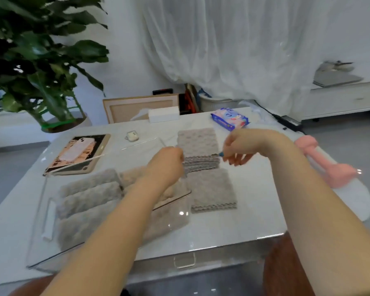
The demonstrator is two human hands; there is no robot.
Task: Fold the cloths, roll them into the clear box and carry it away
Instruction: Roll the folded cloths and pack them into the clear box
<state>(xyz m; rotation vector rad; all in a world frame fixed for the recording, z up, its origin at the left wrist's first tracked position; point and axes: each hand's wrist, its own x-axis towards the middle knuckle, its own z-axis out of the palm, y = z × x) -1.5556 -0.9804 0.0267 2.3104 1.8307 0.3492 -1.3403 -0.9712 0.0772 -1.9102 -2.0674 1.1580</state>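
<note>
For a square fold, the grey cloth [210, 184] is being pinched at 2 corners by the left hand [169, 162] and right hand [238, 147].

Both bare forearms reach forward, side by side. The left hand [166, 162] sits knuckles-up, fingers curled in tight and gripping one end of the cloth's [198, 142] fold. The right hand [241, 147] bends at the wrist. Its thumb and forefinger pinch the fold's other end, with the other fingers [239, 160] fanned loose just below.
</note>
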